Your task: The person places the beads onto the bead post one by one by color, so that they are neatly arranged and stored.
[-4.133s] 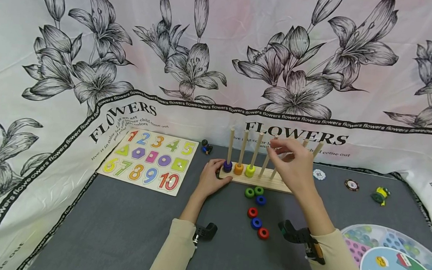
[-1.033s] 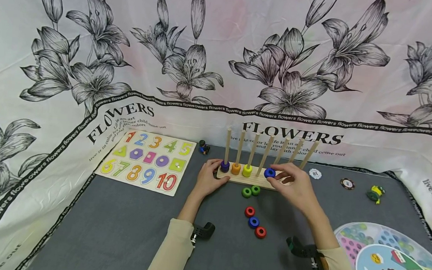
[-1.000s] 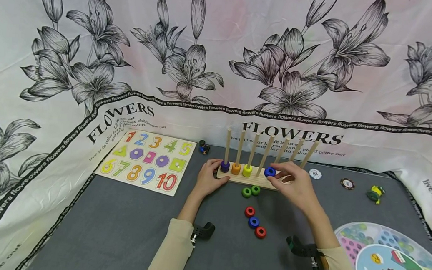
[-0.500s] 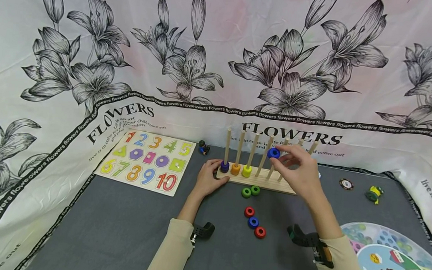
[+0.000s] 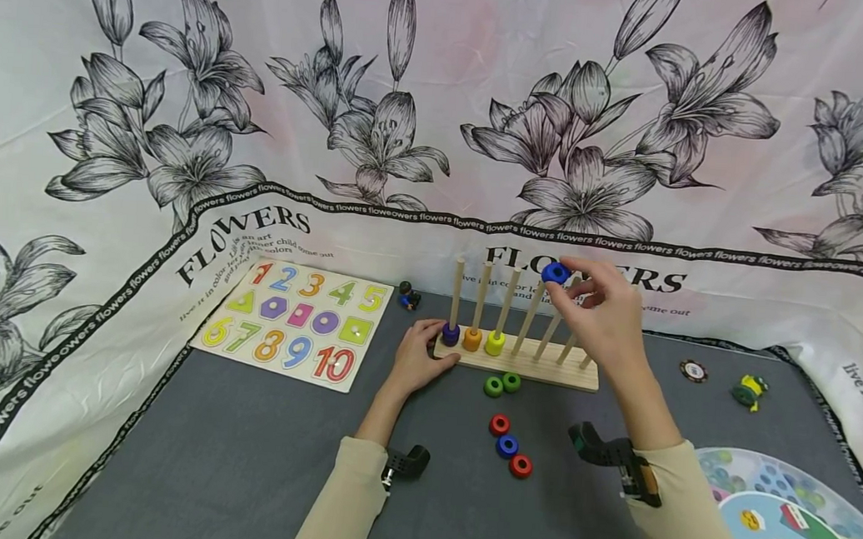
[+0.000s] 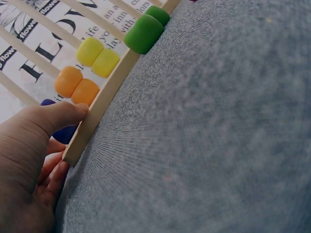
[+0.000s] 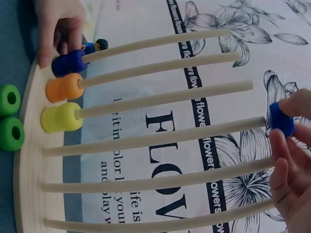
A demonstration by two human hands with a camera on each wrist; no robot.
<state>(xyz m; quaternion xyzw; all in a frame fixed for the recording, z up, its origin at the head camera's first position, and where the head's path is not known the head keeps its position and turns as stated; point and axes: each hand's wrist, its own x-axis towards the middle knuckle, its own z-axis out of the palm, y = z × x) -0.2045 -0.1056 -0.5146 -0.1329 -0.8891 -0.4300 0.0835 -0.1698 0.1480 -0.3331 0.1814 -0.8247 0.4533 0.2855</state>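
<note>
My left hand (image 5: 418, 356) grips the left end of a wooden peg stand (image 5: 544, 372), thumb on the front edge and fingers round behind. Stacked low on its first three pegs are dark blue-purple beads (image 5: 450, 335), orange beads (image 5: 472, 339) and yellow beads (image 5: 496, 343); the left wrist view shows two orange and two yellow. My right hand (image 5: 609, 311) pinches a blue bead (image 5: 555, 273) between thumb and fingertips. In the right wrist view, that blue bead (image 7: 282, 120) is right at the tip of the bare fourth peg (image 7: 160, 138).
Two green beads (image 5: 502, 383) lie before the stand, with red beads (image 5: 520, 466) and another blue bead (image 5: 507, 446) nearer. A number puzzle board (image 5: 292, 322) lies left. On the right are a poker chip (image 5: 693, 370), a frog toy (image 5: 749, 392) and a round game box (image 5: 781, 536).
The blue bead beside the green ones has been picked up by my right hand, then raised from near the base to the fourth peg's top. My left hand stays on the stand.
</note>
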